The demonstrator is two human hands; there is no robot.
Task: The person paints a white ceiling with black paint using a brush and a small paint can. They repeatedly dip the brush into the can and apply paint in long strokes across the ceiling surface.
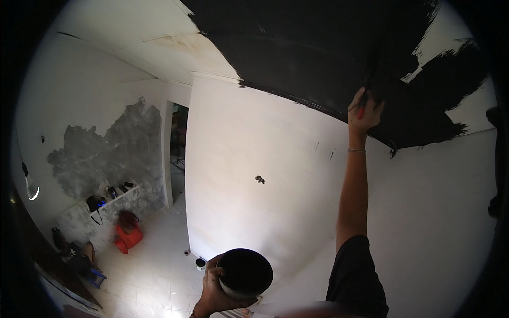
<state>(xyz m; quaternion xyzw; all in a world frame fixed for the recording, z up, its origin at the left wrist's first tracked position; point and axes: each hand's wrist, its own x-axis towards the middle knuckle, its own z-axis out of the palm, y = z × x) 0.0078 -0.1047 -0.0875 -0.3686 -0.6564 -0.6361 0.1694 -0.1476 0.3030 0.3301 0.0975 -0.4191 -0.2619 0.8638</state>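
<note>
My right hand point(356, 121) is raised to the ceiling, its fingers closed around a paintbrush; a bit of the red handle point(361, 112) shows between them. The bristles cannot be made out against the black paint point(297, 50) that covers much of the ceiling with ragged edges. Low in the view, my left hand point(211, 291) grips a round paint container point(243, 293) from its left side and below. Its inside looks black, and its pale outer wall shows at the front.
White ceiling point(154, 47) borders the black area. A white wall point(254, 138) stands ahead, left of it a doorway point(178, 143). A shelf point(119, 197) holds small items; a red bag point(129, 239), a small pot point(200, 263) and a seated person point(77, 257) are below. A lit bulb point(32, 189) hangs left.
</note>
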